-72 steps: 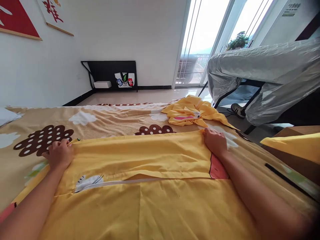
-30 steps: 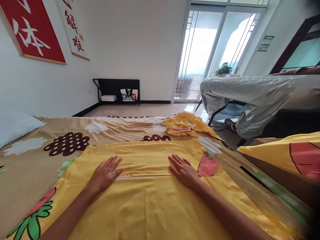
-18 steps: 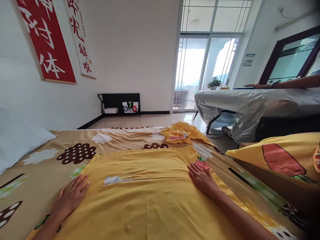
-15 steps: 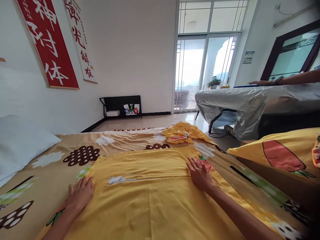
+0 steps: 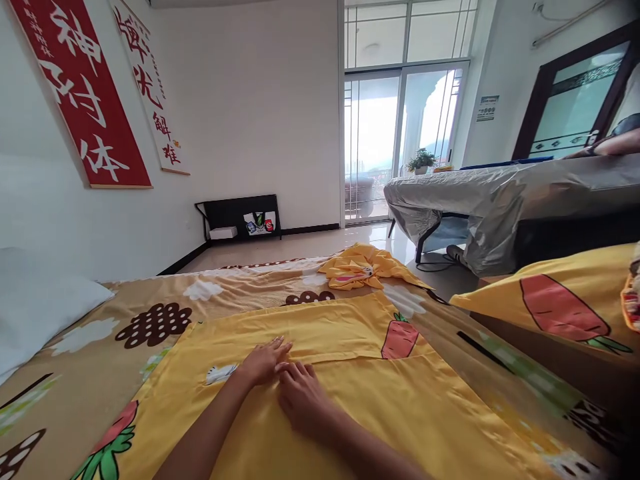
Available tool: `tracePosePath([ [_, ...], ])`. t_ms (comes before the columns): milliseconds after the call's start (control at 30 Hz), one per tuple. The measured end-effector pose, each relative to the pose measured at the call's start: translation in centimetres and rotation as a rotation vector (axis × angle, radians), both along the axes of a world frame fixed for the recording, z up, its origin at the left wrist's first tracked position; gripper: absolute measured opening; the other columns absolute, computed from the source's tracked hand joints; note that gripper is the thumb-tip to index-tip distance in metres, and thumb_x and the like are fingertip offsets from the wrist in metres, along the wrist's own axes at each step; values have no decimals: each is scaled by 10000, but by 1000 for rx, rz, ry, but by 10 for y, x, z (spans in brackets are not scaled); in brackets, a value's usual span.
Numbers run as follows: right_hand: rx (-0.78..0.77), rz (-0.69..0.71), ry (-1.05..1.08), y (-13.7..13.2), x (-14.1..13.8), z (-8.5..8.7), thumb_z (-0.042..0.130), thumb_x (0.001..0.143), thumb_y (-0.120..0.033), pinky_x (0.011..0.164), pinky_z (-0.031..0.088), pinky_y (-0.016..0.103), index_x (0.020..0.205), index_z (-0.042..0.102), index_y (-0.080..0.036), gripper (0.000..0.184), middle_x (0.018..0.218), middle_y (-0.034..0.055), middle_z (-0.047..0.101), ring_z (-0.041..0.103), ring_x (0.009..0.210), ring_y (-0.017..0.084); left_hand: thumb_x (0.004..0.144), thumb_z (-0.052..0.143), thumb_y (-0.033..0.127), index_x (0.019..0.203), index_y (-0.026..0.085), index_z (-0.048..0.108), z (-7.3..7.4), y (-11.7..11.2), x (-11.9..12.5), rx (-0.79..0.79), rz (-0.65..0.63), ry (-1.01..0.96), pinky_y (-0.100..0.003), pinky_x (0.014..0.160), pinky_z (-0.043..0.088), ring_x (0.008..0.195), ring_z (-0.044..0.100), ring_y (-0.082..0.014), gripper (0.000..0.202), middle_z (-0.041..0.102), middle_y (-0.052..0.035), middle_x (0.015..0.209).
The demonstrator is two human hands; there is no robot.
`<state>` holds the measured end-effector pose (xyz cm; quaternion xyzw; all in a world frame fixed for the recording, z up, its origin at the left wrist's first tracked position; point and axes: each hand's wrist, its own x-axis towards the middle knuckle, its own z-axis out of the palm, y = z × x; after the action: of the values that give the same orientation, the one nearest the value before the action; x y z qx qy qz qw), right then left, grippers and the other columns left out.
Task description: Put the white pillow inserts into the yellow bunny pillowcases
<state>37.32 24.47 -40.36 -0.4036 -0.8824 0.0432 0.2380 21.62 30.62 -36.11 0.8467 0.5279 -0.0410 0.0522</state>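
A yellow pillowcase (image 5: 240, 427) printed with carrots lies spread out on the bed, a seam or overlapped edge running across it. My left hand (image 5: 265, 363) rests on its middle at that edge, fingers stretched out over the cloth. Right beside it, my right hand (image 5: 303, 397) lies on the same edge with its fingers slightly bent, its tips close to or touching the left hand. Neither hand visibly lifts any cloth. Beyond the pillowcase sits a crumpled yellow cloth (image 5: 350, 268).
The patterned bedsheet (image 5: 160, 290) lies underneath. A white pillow (image 5: 55, 300) is at the left, and a yellow carrot-print cloth (image 5: 500, 287) over a box at the right. Farther back stand a plastic-covered table (image 5: 450, 190), with a person's arm (image 5: 617, 143) on it, and a black rack (image 5: 240, 217).
Both hands have moved inward from the pillowcase's left and right sides to its middle. The person's arm at the far table has shifted right. My view has turned slightly.
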Motion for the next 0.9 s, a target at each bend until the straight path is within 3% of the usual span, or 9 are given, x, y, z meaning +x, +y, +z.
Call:
tracePosePath([
  [167,-6,57,-102,16,-12,-21,460,853,-211,924,413,413,995,586,-158,197,1057,101,621,515,1027,248,878,529,286,1198,248,590,-1,13,5,96,-73,46,-331,945,445,1131,579,-228,329,630,-71,1231],
  [267,-6,103,-158,12,-14,-17,509,800,-194,897,424,421,985,589,-127,213,1015,132,621,519,997,260,875,503,191,1060,214,623,-2,16,13,145,-107,108,-331,899,450,1055,593,-223,222,654,-71,1135],
  [367,15,168,-197,1,-10,-9,603,718,-239,871,442,423,970,599,-111,283,970,138,628,537,938,267,896,432,125,1045,205,623,-3,18,21,199,-105,176,-364,889,440,1064,576,-236,254,646,-87,1128],
  [467,70,274,-231,-8,-9,-8,681,663,-311,784,486,396,949,614,-111,355,907,126,646,565,859,262,911,367,96,1054,175,622,-3,23,28,274,-28,230,-403,864,439,1051,574,-266,303,646,-128,1088],
  [667,156,350,-298,-13,-24,-17,608,832,-341,567,478,313,872,659,-110,239,761,101,681,623,698,229,902,346,60,1069,149,621,-9,43,32,373,166,257,-402,826,451,1011,600,-275,334,666,-131,1038],
  [800,85,505,-341,-14,-27,-14,581,887,-303,472,418,261,910,669,-107,216,744,70,703,641,630,185,916,392,118,1164,175,588,-17,57,31,412,273,236,-391,851,443,1049,596,-263,321,663,-129,1094],
  [900,-74,662,-329,-15,-23,-9,531,920,-200,465,405,214,970,664,-153,150,823,28,717,647,648,134,915,440,176,1186,187,581,-24,62,30,429,354,211,-398,865,438,1072,586,-268,305,656,-128,1125],
])
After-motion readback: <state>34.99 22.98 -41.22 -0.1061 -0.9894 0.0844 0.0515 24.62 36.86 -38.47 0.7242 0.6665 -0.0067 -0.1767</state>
